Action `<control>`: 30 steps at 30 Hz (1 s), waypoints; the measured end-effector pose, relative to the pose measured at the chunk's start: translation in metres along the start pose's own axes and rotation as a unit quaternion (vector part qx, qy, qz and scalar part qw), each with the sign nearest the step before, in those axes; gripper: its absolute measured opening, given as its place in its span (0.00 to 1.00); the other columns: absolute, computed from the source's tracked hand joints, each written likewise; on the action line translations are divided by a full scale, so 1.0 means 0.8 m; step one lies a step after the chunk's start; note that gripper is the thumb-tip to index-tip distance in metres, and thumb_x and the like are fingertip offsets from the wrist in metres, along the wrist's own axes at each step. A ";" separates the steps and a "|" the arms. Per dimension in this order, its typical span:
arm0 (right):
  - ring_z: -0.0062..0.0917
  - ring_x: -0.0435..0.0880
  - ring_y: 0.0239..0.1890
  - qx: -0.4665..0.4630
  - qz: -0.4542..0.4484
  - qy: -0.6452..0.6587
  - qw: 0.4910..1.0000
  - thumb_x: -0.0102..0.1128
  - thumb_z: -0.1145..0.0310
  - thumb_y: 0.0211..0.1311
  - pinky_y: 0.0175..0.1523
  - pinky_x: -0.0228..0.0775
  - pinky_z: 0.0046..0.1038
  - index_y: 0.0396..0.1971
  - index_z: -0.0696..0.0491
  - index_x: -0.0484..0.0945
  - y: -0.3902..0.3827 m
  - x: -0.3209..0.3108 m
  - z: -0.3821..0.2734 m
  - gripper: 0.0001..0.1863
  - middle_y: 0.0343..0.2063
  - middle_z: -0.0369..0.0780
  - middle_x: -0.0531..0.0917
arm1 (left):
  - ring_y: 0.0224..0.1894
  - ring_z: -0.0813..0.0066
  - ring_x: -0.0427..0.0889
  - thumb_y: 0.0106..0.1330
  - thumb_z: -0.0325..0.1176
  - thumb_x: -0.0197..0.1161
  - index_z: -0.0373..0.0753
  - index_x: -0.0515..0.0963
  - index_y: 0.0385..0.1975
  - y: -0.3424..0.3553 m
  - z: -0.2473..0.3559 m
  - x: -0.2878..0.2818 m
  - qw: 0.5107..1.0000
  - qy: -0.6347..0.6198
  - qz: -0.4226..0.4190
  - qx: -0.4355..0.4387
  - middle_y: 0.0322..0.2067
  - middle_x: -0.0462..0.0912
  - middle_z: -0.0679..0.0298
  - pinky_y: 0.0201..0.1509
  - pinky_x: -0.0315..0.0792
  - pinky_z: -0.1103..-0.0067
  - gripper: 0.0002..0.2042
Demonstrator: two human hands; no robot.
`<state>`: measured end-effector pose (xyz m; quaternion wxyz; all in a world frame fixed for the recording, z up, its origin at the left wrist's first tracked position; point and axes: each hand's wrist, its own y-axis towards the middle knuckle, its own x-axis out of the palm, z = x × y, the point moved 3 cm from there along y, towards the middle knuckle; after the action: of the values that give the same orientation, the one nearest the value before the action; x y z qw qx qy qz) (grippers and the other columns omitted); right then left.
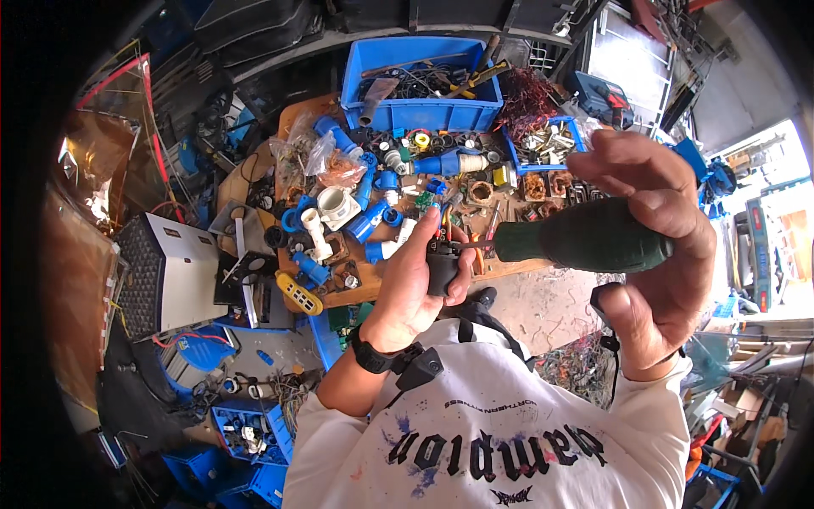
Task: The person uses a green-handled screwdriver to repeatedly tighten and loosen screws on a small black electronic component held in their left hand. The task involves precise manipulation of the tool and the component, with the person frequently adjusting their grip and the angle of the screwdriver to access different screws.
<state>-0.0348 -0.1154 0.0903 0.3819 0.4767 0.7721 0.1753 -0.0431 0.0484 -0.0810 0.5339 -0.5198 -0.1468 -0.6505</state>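
While your left hand (415, 284) has the black connector (442, 273) pinched between thumb and fingers, your right hand (649, 233) is spread wide around the butt of the green-handled screwdriver (585, 239), thumb off the handle. Can't tell how hard the palm bears on it.

Connector appears in front of you at the near edge of the wooden bench (365, 294), coloured wires (447, 219) rising out of it. Driver's shaft comes in from the right, roughly level; where the tip seats is hidden at this size.

Main risk, my read: slip. Handle is loosely backed, so turning off-axis could cam the tip out and send it into your left fingers, which sit right beside it. Second: tip could nick or drag a wire, they're crowded close. Third: connector could roll, since only your fingers brace it. Drop anything small and it may vanish among the loose plugs (365, 222).
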 end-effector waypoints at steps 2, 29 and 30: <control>0.42 0.75 0.51 -0.017 -0.018 -0.064 0.998 0.65 0.56 0.56 0.50 0.74 0.39 0.49 0.51 0.70 -0.002 -0.008 -0.001 0.24 0.49 0.54 0.70 | 0.12 0.75 0.70 0.69 0.55 0.49 0.39 0.70 0.33 0.001 0.001 -0.001 1.000 -0.002 0.002 0.003 0.22 0.77 0.61 0.15 0.58 0.81 0.21; 0.47 0.75 0.53 -0.041 -0.001 0.003 0.999 0.62 0.51 0.59 0.56 0.70 0.41 0.59 0.49 0.65 -0.003 0.000 0.012 0.32 0.55 0.55 0.68 | 0.12 0.75 0.69 0.69 0.55 0.48 0.40 0.70 0.34 -0.001 0.000 -0.005 1.000 -0.012 -0.008 -0.004 0.22 0.76 0.61 0.14 0.59 0.80 0.21; 0.46 0.75 0.53 -0.045 -0.016 -0.036 0.998 0.63 0.50 0.57 0.55 0.70 0.39 0.57 0.50 0.66 -0.003 -0.004 0.011 0.32 0.55 0.55 0.68 | 0.12 0.75 0.69 0.69 0.55 0.48 0.40 0.70 0.34 -0.001 0.001 -0.005 1.000 -0.012 -0.010 -0.003 0.22 0.76 0.61 0.14 0.59 0.80 0.21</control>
<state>-0.0290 -0.1200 0.0842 0.4334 0.4526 0.7568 0.1860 -0.0437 0.0511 -0.0840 0.5241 -0.5276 -0.1559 -0.6501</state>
